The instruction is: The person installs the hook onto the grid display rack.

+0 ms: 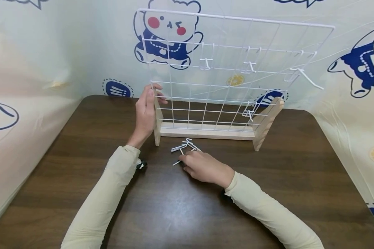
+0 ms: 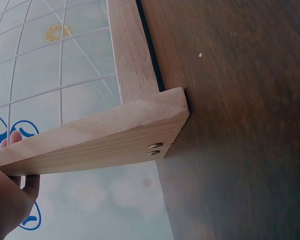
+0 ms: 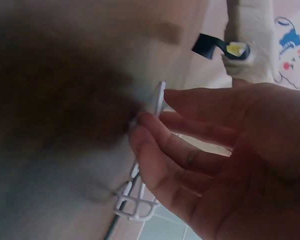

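Gripped wooden upright (image 1: 158,122) with left hand (image 1: 145,110), pinched wire hook (image 3: 160,96) with right hand (image 1: 207,167), short of desk's far edge (image 1: 112,99). Risked snagging overlapping hooks (image 1: 177,149).

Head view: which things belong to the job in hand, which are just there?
Likely in the job:
wire grid
wooden stand, held by the left hand
loose white hooks, at the right hand
hooks hung on the grid

Just there:
patterned backdrop
brown table, as work surface
dark wrist strap

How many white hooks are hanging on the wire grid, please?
4: in the upper row, a left hook, a middle hook and a right hook; below, a lower hook near the right wooden support.
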Tool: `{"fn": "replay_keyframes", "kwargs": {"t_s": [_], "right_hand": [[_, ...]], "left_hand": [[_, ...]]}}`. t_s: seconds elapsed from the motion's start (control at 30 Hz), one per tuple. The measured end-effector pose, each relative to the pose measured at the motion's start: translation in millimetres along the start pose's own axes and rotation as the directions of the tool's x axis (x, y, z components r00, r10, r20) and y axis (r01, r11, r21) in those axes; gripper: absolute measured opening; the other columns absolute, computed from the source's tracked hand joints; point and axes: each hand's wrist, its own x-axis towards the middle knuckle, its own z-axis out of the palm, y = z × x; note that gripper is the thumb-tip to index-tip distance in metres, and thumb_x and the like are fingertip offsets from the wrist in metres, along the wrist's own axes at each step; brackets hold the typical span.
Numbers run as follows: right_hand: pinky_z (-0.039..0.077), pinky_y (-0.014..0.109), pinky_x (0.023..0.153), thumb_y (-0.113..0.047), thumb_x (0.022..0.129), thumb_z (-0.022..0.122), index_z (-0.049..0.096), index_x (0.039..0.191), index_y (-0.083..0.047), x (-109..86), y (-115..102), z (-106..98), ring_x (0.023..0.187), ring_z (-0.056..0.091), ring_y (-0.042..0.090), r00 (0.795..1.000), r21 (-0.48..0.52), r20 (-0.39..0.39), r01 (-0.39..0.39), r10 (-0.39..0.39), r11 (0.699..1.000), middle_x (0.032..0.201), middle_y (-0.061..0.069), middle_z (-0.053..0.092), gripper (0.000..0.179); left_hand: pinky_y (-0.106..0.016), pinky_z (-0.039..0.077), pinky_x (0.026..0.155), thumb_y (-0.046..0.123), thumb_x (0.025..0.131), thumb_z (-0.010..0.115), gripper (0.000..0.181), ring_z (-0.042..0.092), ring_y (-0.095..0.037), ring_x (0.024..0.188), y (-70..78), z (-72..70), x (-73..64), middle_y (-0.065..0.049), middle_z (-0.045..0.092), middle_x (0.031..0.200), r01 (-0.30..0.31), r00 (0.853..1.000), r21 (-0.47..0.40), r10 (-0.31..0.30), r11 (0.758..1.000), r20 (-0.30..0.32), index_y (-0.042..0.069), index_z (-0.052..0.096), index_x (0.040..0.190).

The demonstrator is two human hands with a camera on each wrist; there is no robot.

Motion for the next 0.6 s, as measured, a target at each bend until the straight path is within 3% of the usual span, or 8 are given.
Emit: {"fn": "replay_keyframes", "kwargs": {"t_s": [0.3,0.6], "right_hand": [[0.054,0.038,0.055,-0.002,0.090,0.064,0.067,0.100,-0.007,-2.0,-2.9,6.5,0.075,0.065,0.023,0.997,-0.160,-0.058,-0.065,0.057,0.985,0.088,0.008,0.064,0.012],[0.052,0.037,0.052,0.005,0.086,0.062,0.063,0.085,-0.009,-6.1,0.0,10.3,0.069,0.065,0.023,0.991,-0.242,-0.132,-0.062,0.031,0.968,0.077,0.006,0.062,0.014]], "left_hand": [[-0.052,0.051,0.086,0.011,0.107,0.030,0.034,0.061,-0.050,0.083,-0.6,-0.7,1.6,-0.035,0.059,0.095,-0.004,1.000,-0.002,0.004,1.000,-0.021,-0.013,0.052,0.118],[-0.047,0.051,0.087,0.012,0.107,0.030,0.034,0.062,-0.050,0.084,-4.3,1.4,0.4,-0.034,0.060,0.096,-0.002,1.000,0.004,0.002,1.000,-0.008,-0.012,0.052,0.118]]}}
